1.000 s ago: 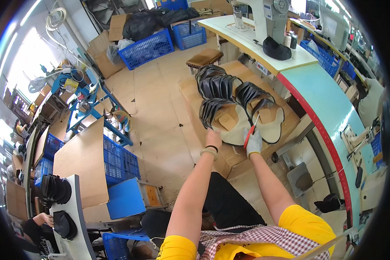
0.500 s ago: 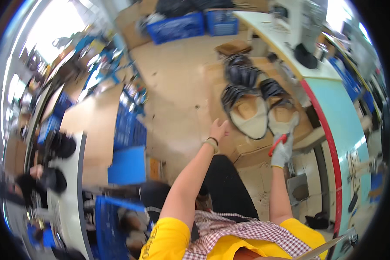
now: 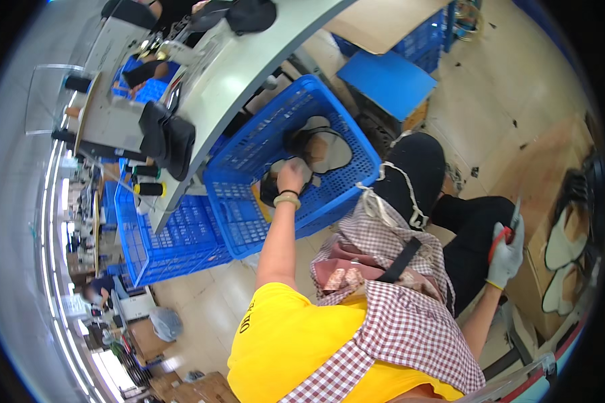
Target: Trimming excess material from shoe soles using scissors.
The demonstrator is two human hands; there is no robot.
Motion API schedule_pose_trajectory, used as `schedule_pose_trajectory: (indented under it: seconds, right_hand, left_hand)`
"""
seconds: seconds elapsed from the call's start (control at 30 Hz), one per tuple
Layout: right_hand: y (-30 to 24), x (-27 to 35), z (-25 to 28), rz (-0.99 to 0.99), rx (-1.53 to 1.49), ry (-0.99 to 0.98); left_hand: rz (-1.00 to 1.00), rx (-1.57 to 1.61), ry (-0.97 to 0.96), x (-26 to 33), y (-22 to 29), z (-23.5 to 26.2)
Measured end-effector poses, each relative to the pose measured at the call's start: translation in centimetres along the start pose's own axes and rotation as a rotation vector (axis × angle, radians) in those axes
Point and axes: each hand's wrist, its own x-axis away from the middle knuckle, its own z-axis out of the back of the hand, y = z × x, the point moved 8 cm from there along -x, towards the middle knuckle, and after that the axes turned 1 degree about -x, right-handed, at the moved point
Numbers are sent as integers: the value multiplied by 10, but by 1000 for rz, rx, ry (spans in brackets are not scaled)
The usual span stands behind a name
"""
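My bare left hand (image 3: pixel 291 176) reaches down into a blue plastic basket (image 3: pixel 307 87). It is at a black and cream shoe upper (image 3: pixel 272 183), its fingers blurred, so I cannot tell whether they grip it. Beside that lies another cream upper with a tan inside (image 3: pixel 328 150). My right hand (image 3: pixel 505 260), in a pale glove, is closed on red-handled scissors (image 3: pixel 497 242), the blades pointing away beside my knee. To the far right, several black and cream shoe uppers (image 3: pixel 566 238) lie on a cardboard-covered surface (image 3: pixel 536 282).
A curved grey-white worktable (image 3: pixel 238 67) runs above the basket, with black pieces (image 3: pixel 168 138) and thread spools (image 3: pixel 148 189) at its edge. A second blue basket (image 3: pixel 175 235) stands to the left. A blue box (image 3: pixel 388 82) is beyond. Other people work at the far left.
The view has swung left, away from the uppers on the cardboard. My left hand has gone from beside them into the blue basket. The scissors stay in my right hand.
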Motion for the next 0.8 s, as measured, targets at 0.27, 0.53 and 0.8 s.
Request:
schedule_pose_trajectory:
  seconds: [0.27, 0.53, 0.8]
  right_hand:
    - [7, 0, 2, -60, 136, -41]
    - [-16, -2, 4, -20, 258, 41]
    - [-44, -7, -6, 72, 244, 43]
  left_hand:
    - [483, 58, -487, 30, -147, -118]
    - [-140, -203, 43, -82, -32, -144]
    - [150, -252, -195, -89, -38, -199]
